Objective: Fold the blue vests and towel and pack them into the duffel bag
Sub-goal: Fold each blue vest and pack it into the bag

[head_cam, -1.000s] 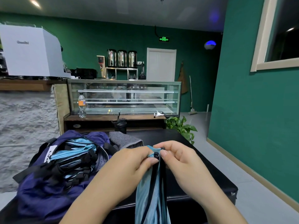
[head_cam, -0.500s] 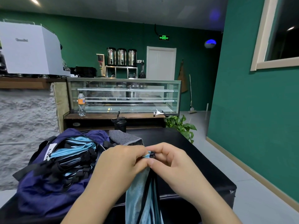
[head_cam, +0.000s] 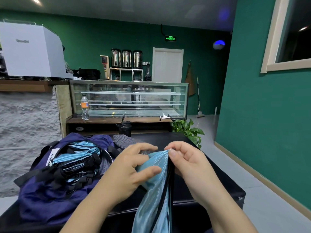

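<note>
A light-blue mesh vest (head_cam: 154, 185) with black trim hangs down in front of me over the near edge of the black table (head_cam: 218, 185). My right hand (head_cam: 186, 163) pinches its top edge between thumb and forefinger. My left hand (head_cam: 134, 167) holds the fabric just left of that, thumb on the front, fingers spread behind it. On the left of the table lies the open navy duffel bag (head_cam: 50, 195) with folded blue vests (head_cam: 79, 158) stacked inside. A grey striped towel (head_cam: 125, 142) sits behind my left hand, partly hidden.
A black bottle (head_cam: 125, 128) stands at the table's far edge. Behind it is a glass display counter (head_cam: 129, 98) with a water bottle (head_cam: 84, 106). A potted plant (head_cam: 188, 132) is at the table's far right corner. A green wall runs along the right.
My hands were pinched together at the vest's top. Now they have moved slightly apart, the left hand sliding down and left, opening a wider patch of blue fabric between them.
</note>
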{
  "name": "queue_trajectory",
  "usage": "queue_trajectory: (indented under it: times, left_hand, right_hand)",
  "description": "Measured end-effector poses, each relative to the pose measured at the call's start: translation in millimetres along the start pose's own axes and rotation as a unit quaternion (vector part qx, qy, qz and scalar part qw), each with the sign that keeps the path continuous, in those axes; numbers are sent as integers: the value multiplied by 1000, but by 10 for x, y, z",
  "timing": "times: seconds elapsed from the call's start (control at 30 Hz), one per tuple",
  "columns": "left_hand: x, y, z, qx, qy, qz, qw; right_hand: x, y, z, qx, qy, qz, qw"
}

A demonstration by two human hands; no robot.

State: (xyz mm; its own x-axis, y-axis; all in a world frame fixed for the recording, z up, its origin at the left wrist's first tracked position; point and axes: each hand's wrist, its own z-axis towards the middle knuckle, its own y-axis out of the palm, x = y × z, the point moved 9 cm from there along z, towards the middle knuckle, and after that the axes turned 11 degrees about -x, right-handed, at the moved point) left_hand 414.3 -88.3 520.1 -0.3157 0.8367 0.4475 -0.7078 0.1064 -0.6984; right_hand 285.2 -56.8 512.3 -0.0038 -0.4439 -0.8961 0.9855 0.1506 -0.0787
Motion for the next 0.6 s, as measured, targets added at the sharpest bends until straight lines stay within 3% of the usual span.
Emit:
queue_trajectory:
  times: [0.1,0.3,0.47,0.6]
  left_hand:
    - [9,116,-3,-39,9,-85,996]
    - [-71,-31,-3,0,0,-8,1000]
    - [-96,-336,185,-6,-22,74,997]
    - [92,-659,548,-24,-36,186,982]
  right_hand:
    - [2,-44,-5,6,1,23,1000]
    - [44,-145,-19,30,25,-25,999]
    - [-140,-247,121,76,25,-235,969]
    - [-380,-128,426,32,28,-354,934]
